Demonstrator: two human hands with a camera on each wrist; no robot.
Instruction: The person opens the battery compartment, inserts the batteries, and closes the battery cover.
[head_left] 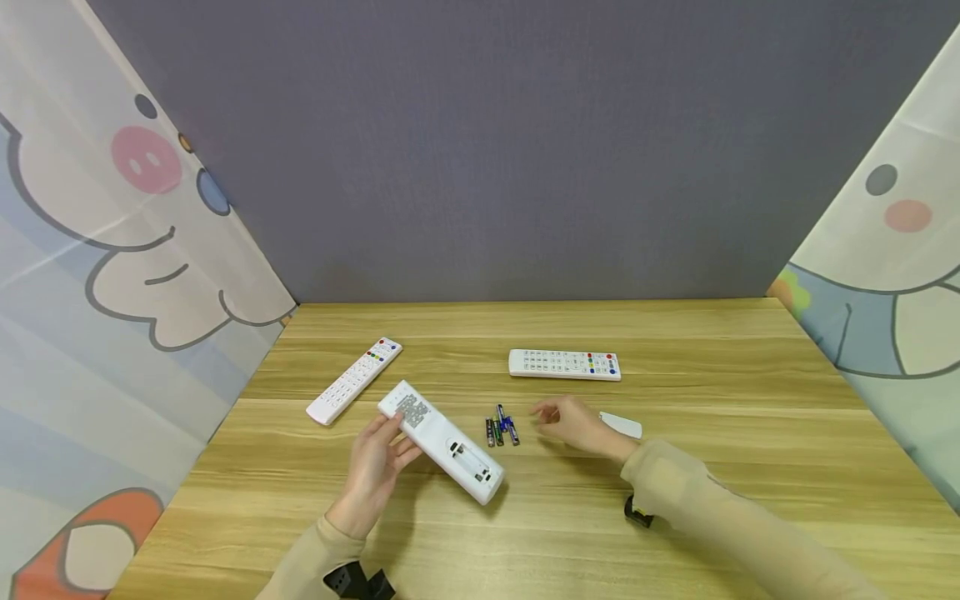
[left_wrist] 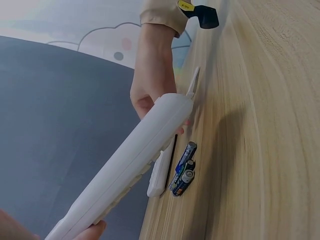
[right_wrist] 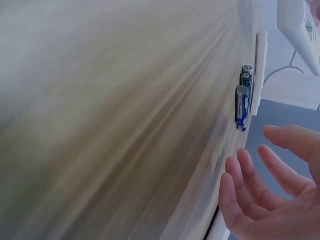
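Battery loading, by the look of it: bay uncovered, no cell picked up yet. From where I stand, the left hand has the remote by its far end, thumb on the back, fingers underneath, a firm enough pinch. Remote is up off the table, tilted, back side up, buttons facing down. Bay sits at the end nearer the person; metal contacts show, no battery seen inside. Cover is off, on the table just past the right wrist; can't tell if the wrist touches it.

Right hand is empty, about half open, fingers gently bent and apart, thumb clear of them. It hangs near the batteries, not touching. Four of those, bunched between the remote and the right hand, blue ones plus darker ones. Two spares: left spare angled, right spare straight across, both buttons up.

Next move, my call: right fingers pinch one battery out of the bunch, check its ends, bring it over while the left keeps the bay facing up. Main risk is knocking the neighbours and rolling them, or seating a cell backwards.
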